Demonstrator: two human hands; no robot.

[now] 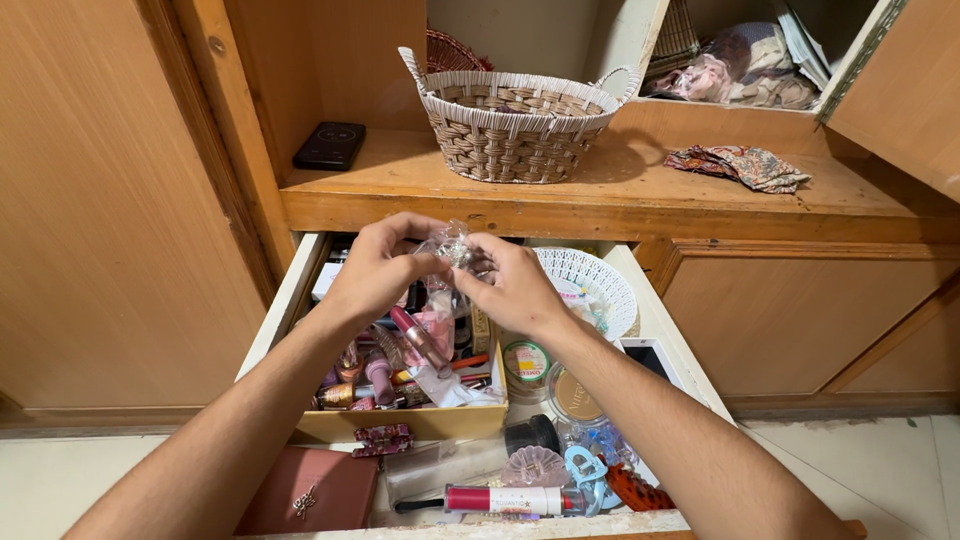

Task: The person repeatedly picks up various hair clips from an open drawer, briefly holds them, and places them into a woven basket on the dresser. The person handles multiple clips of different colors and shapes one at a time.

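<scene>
Both my hands meet above an open wooden drawer. My left hand and my right hand together pinch a small clear plastic bag with something small and shiny inside. Just under the hands lies a cardboard box packed with several lipsticks and makeup tubes, one pink tube sticking up. What is in the bag is too small to tell.
A woven basket and a dark flat device stand on the shelf above, with a patterned cloth at right. The drawer also holds a white lattice tray, round compacts, hair clips, a red tube and a pink wallet.
</scene>
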